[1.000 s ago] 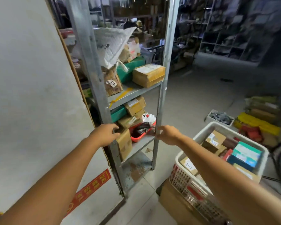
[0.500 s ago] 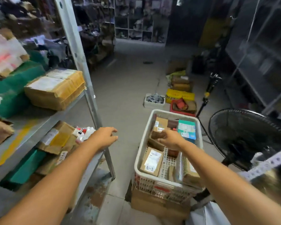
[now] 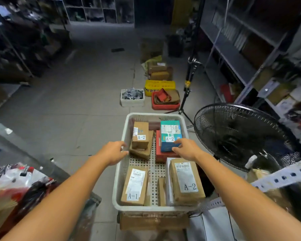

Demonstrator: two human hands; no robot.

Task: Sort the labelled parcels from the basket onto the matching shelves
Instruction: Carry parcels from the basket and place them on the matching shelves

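A white plastic basket point(image 3: 123, 136) stands on a cardboard box in front of me and holds several labelled parcels. A brown box marked A-2 point(image 3: 140, 134) lies at its far left, on top of another brown box. A teal and blue box marked A-2 point(image 3: 170, 134) lies at its far right, on a red box point(image 3: 159, 153). Near me lie a brown parcel marked A-1 point(image 3: 135, 186) and a larger brown parcel marked A-2 point(image 3: 187, 181). My left hand point(image 3: 114, 152) hovers at the basket's left rim, fingers loose, holding nothing. My right hand point(image 3: 186, 148) touches the near end of the teal box.
A black floor fan point(image 3: 240, 138) stands close on the right, with a tripod point(image 3: 189, 80) behind it. Beyond the basket on the floor sit a white tub point(image 3: 132, 101), a red tray point(image 3: 165, 106) and a yellow box point(image 3: 159, 84). Shelf racks line both sides; bagged goods point(image 3: 16, 180) lie at lower left.
My view has swung right, away from the left shelf rack, and now centres on the basket. Both hands moved from the rack to the basket's far half.
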